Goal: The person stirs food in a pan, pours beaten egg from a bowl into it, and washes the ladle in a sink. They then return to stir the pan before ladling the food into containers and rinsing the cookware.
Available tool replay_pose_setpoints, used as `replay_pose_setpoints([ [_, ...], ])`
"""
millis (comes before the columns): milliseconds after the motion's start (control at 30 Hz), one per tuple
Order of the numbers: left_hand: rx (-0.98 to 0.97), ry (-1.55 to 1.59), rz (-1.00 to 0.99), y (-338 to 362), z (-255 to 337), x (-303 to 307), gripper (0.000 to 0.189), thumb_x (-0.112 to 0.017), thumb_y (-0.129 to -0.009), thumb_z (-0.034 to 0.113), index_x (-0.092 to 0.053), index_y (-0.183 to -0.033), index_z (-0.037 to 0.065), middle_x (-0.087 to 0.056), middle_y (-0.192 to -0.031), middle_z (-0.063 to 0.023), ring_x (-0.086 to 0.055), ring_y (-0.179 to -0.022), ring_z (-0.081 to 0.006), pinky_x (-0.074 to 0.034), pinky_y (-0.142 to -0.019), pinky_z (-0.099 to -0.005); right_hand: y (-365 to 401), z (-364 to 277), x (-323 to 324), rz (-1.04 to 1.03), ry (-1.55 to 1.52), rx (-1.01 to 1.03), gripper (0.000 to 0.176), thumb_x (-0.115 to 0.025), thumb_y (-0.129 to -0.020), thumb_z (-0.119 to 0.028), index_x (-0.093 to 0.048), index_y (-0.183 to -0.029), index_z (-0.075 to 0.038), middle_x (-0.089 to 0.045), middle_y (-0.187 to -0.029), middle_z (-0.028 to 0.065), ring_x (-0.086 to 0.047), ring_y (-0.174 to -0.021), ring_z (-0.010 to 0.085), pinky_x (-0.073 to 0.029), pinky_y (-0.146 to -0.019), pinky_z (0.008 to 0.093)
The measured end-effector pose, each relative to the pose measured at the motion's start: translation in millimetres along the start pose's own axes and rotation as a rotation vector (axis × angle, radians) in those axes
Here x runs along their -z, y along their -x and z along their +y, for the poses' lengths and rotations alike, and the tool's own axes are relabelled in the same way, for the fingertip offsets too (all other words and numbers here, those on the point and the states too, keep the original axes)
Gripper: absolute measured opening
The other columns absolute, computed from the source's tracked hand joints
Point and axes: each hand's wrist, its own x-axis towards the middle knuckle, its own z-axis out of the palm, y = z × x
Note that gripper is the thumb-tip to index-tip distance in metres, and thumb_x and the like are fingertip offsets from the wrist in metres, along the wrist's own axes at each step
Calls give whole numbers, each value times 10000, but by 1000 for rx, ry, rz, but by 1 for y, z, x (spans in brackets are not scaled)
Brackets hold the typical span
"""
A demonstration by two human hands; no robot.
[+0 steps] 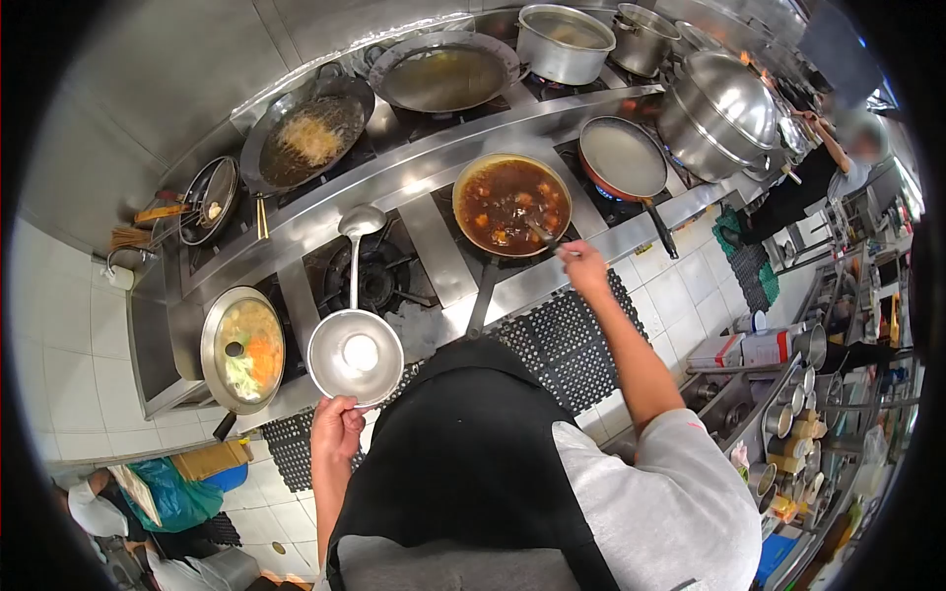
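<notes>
Right fingers [570, 253] grip a utensil [543, 235], tip unclear against sauce [490, 195].

Bowl [325, 342]: silver-grey, with a white highlight at centre. Ladle [362, 220]: silver-grey. Utensil [544, 237]: grey. Sauce [498, 187]: dark reddish brown, spotted with orange pieces. Shallow pan [593, 179]: orange-red exterior, black handle, milky grey contents [626, 156]. Fried food [311, 141]: golden yellow. Surface [434, 236]: plain silver. Floor mat [552, 350]: black, patterned with pale dots (floor tiles [675, 295] are white with darker joints). Apron [448, 463]: solid black. Shirt [670, 492]: light grey (one small red mark on the sleeve). Bag [187, 502]: teal green.
</notes>
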Motion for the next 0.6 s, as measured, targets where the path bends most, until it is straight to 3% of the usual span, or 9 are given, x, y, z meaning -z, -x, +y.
replay_pose_setpoints([
  [100,-28,-17,4,9,14,-7,390,-617,-822,-59,-554,-1198,20,-677,-921,-90,-673,-639,-152,-428,-424,-198,11,7,-32,-41,-120,81,218,-766,-913,-179,-721,-1066,-31,-686,-730,50,-617,-619,114,-499,-594,290],
  [300,-49,-25,27,4,5,-4,335,-611,-818,-60,-564,-1138,30,-648,-879,-63,-562,-565,-107,-402,-423,-199,27,-23,38,-3,153,-49,201,-760,-899,-186,-731,-1022,-29,-719,-790,94,-660,-711,169,-529,-696,323],
  [400,-19,-81,98,10,7,-20,340,-614,-814,-59,-562,-1136,38,-636,-862,-44,-522,-545,-93,-403,-432,-202,6,5,-15,147,-16,117,187,-757,-902,-182,-724,-1001,-28,-708,-775,99,-652,-685,168,-522,-668,324],
  [500,5,-53,-15,7,9,-17,363,-612,-809,-62,-555,-1152,45,-632,-865,-41,-519,-542,-92,-405,-436,-201,14,15,-31,5,-151,118,183,-754,-905,-184,-720,-991,-26,-695,-755,106,-638,-651,160,-512,-643,322],
  [533,8,-62,-9,4,8,-14,386,-611,-805,-62,-550,-1172,45,-636,-884,-50,-523,-547,-97,-406,-435,-196,37,-22,-5,-75,-110,7,182,-749,-909,-186,-723,-1000,-31,-695,-756,112,-641,-653,163,-515,-645,330],
  [600,-12,-74,14,4,10,-16,396,-612,-806,-58,-551,-1184,41,-638,-886,-52,-530,-554,-98,-407,-435,-195,37,-19,25,-27,72,5,185,-749,-910,-191,-722,-1006,-34,-697,-756,110,-639,-650,158,-513,-641,330],
])
